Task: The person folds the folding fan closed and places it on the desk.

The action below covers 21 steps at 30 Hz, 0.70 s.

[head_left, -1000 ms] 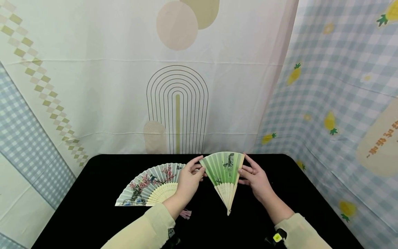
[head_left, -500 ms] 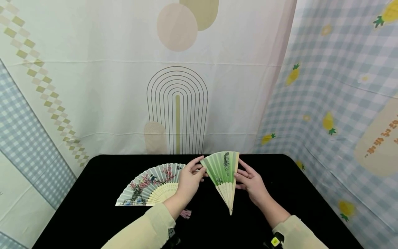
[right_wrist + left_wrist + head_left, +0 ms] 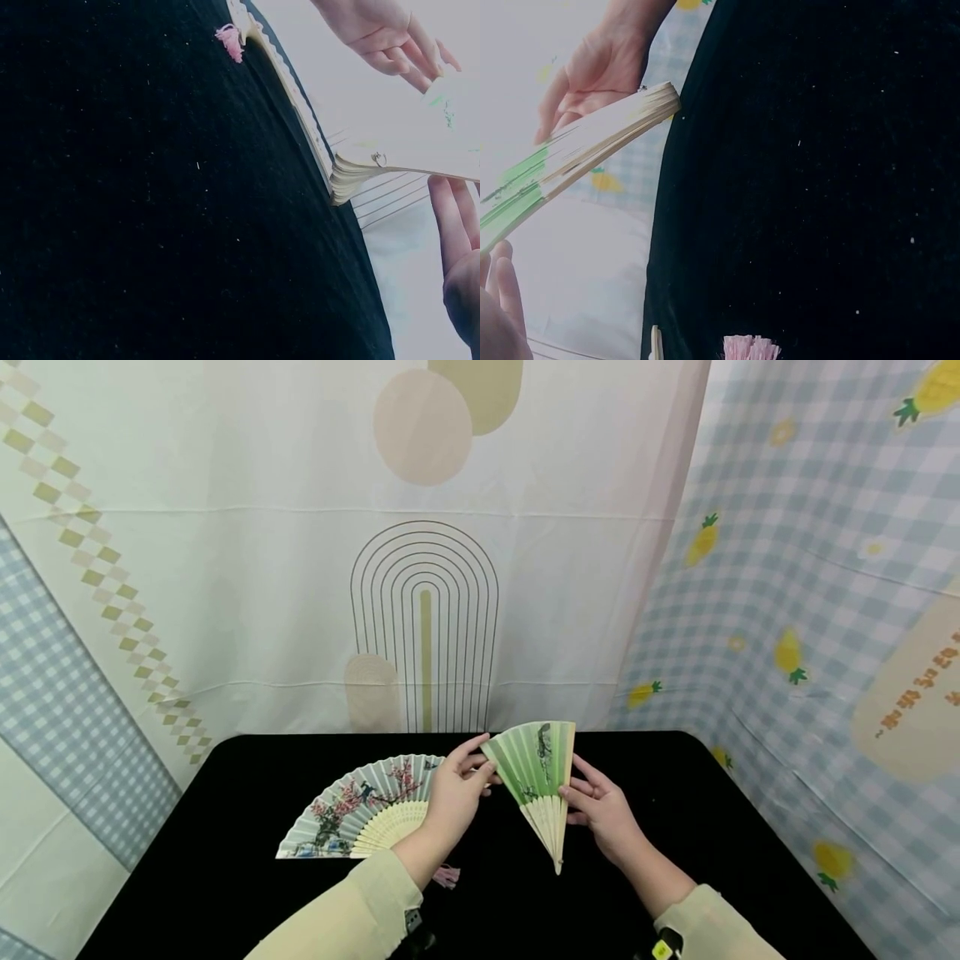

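Observation:
A green folding fan (image 3: 534,762) with pale wooden ribs is held up between both hands, partly spread, its pivot end pointing down. My left hand (image 3: 454,793) pinches the fan's left edge near the top corner. On the other side my right hand (image 3: 604,814) grips the right guard rib, thumb in front and fingers behind. In the left wrist view the ribs of the green fan (image 3: 604,139) run toward the pivot. The pivot rivet shows on the fan (image 3: 379,159) in the right wrist view.
A second folding fan (image 3: 360,802), white with pink blossoms and fully spread, lies on the black table (image 3: 247,902) at the left. Its pink tassel (image 3: 447,877) sticks out beneath the left forearm. Patterned curtains (image 3: 262,568) hang behind and at the sides.
My right hand has moved left and slightly down along the guard rib, so the green fan's spread has narrowed. The left hand and the blossom fan have stayed in place.

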### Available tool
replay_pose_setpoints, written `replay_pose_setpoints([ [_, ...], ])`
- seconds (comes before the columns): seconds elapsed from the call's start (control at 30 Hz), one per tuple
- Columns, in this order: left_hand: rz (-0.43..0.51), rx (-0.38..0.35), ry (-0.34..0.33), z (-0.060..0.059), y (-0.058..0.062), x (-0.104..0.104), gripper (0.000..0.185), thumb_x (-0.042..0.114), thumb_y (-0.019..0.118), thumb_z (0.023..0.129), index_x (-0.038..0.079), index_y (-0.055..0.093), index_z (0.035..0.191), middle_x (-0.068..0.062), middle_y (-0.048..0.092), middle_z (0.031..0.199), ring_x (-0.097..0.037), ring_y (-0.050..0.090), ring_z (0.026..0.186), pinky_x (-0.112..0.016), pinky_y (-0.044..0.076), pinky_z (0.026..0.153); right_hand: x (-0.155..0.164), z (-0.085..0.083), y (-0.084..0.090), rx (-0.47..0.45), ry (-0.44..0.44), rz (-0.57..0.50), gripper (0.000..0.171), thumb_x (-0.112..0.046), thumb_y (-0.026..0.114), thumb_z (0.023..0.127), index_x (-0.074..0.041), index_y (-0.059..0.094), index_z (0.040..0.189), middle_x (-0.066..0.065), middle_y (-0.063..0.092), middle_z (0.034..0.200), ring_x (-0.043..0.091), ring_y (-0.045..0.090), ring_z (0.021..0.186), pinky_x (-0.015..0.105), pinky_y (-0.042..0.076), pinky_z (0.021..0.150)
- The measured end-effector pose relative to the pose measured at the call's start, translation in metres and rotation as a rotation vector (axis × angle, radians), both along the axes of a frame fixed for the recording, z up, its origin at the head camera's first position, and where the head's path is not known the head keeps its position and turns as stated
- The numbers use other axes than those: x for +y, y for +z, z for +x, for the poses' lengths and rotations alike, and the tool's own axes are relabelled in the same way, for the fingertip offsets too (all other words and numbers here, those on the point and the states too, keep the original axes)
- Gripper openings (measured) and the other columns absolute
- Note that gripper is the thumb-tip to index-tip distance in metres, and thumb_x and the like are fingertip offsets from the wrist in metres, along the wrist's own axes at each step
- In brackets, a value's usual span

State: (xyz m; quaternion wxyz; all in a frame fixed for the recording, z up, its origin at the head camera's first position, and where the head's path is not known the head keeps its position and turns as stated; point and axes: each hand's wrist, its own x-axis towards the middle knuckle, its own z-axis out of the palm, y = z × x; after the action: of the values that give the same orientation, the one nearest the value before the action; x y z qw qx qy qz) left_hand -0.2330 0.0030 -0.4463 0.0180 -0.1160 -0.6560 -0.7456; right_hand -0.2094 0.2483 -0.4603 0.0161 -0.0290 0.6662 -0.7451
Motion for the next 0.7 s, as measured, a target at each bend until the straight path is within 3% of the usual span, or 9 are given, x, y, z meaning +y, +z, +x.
replay_pose_setpoints([
  [0.13,0.012,-0.011,0.002,0.004,0.006,-0.001,0.048,0.005,0.062,0.098,0.014,0.052,0.144,-0.019,0.069,0.11,-0.041,0.068,0.091,-0.052,0.057,0.077,0.0,0.001,0.0,0.024,0.013,-0.004,0.074,-0.002,0.067,0.094,-0.014,0.031,0.157,-0.002,0.072,0.112,0.017,0.072,0.09,0.032,0.061,0.068],
  [0.37,0.013,-0.001,0.012,0.018,0.025,-0.005,0.046,0.002,0.061,0.098,0.01,0.053,0.143,-0.021,0.068,0.11,-0.011,0.068,0.076,-0.048,0.058,0.076,-0.003,0.001,-0.001,0.04,0.02,-0.002,0.073,-0.003,0.067,0.093,-0.013,0.033,0.156,0.0,0.072,0.114,0.018,0.072,0.091,0.033,0.061,0.069],
  [0.7,0.022,-0.024,-0.004,0.017,0.024,-0.005,0.047,0.002,0.061,0.098,0.012,0.054,0.143,-0.017,0.069,0.109,-0.011,0.069,0.077,-0.058,0.054,0.08,-0.007,0.003,0.001,0.042,0.037,0.003,0.071,-0.001,0.067,0.093,-0.013,0.035,0.155,-0.002,0.074,0.11,0.017,0.072,0.09,0.031,0.06,0.065],
])
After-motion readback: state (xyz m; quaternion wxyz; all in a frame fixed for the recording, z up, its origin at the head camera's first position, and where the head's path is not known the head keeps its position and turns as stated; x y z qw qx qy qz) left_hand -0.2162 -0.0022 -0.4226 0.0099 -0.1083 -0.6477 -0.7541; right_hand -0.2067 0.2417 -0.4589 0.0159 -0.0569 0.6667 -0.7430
